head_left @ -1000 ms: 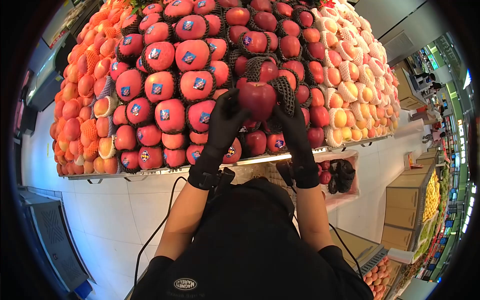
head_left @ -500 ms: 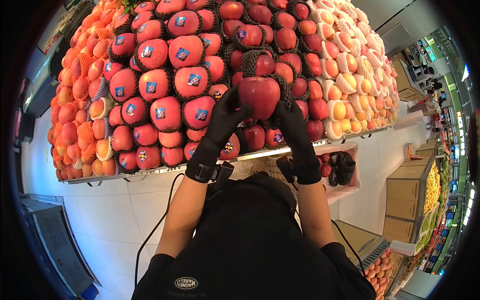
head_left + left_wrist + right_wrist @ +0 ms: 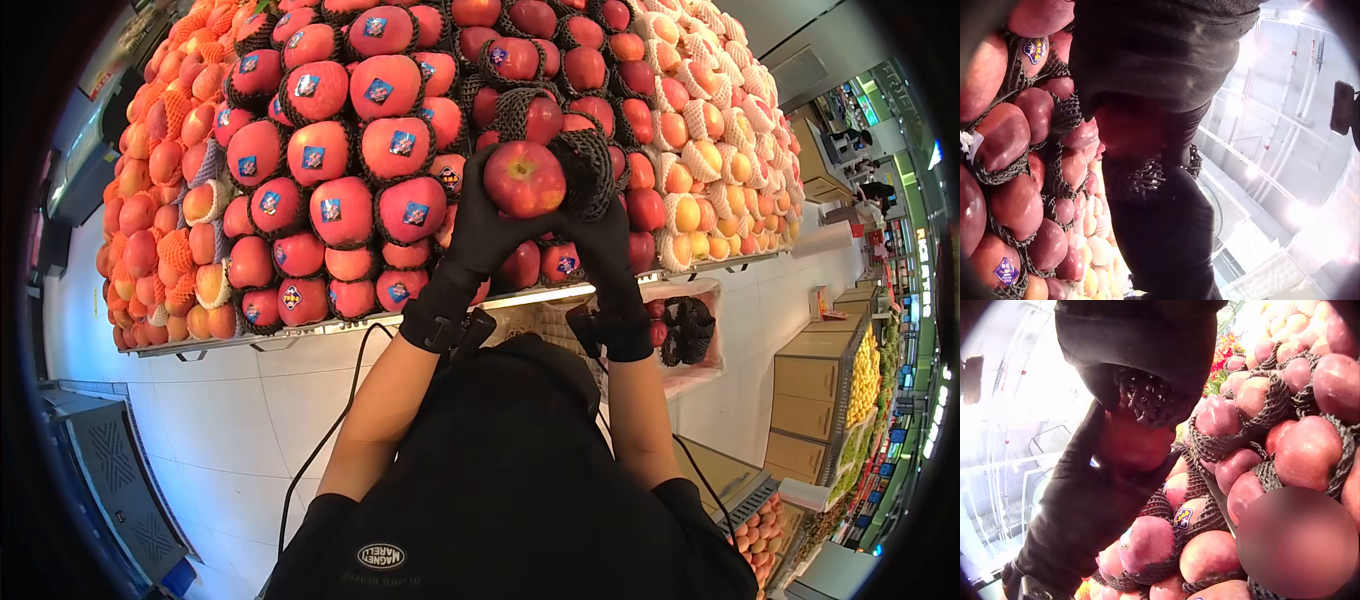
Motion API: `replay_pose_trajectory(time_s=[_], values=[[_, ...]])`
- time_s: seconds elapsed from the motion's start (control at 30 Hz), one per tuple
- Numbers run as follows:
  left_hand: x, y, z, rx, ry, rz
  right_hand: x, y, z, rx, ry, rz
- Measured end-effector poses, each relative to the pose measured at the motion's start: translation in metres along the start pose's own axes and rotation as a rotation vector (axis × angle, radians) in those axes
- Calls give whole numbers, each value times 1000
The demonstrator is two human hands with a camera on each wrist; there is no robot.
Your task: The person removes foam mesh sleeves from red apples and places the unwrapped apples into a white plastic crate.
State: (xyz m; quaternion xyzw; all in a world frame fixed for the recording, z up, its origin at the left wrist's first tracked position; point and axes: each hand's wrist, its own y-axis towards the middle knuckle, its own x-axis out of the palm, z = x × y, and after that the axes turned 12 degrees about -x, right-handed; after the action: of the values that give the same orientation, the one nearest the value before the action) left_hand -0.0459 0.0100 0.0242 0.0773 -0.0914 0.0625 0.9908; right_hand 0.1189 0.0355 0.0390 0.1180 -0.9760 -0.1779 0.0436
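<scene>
Both hands wear black gloves and meet in front of the apple display in the head view. My left hand (image 3: 487,232) grips a dark red apple (image 3: 524,181), its stem end facing up at the camera. My right hand (image 3: 604,245) holds a black foam net sleeve (image 3: 590,172) close against the apple's right side. In the right wrist view the apple (image 3: 1132,440) lies between the two hands, with the black mesh partly hidden by the right hand (image 3: 1141,337). The left wrist view shows the apple in shadow, largely covered by the left hand (image 3: 1160,56).
Rows of netted red apples (image 3: 323,206) rise in front, many with blue stickers. Peach-coloured fruit in white nets (image 3: 700,155) fills the right side, orange-netted fruit (image 3: 176,256) the left. A bin (image 3: 712,365) with apples and black nets stands below the display edge (image 3: 520,297).
The apple has turned from showing its side to showing its stem end. The black net has come further into view at its right, and both hands have shifted slightly rightward.
</scene>
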Motion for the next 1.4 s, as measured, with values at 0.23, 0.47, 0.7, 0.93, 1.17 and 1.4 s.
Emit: replay_pose_trajectory(time_s=[0.23, 0.47, 0.7, 0.93, 1.17, 1.4], values=[[-2, -3, -5, 141, 122, 62, -12, -1, 5, 186, 181, 124], [-6, -8, 14, -345, -393, 18, -5, 1, 7, 139, 175, 228], [-2, -10, 19, 70, 318, 121, -13, -6, 2, 225, 88, 198], [-3, -11, -26, 204, 786, 69, -33, -15, -13, 301, 85, 149], [22, -20, -18, 302, 1101, 21, -66, -32, 3, 217, 104, 161], [60, -21, -31, 227, 985, 100, -132, -52, 17, 431, 133, 175]])
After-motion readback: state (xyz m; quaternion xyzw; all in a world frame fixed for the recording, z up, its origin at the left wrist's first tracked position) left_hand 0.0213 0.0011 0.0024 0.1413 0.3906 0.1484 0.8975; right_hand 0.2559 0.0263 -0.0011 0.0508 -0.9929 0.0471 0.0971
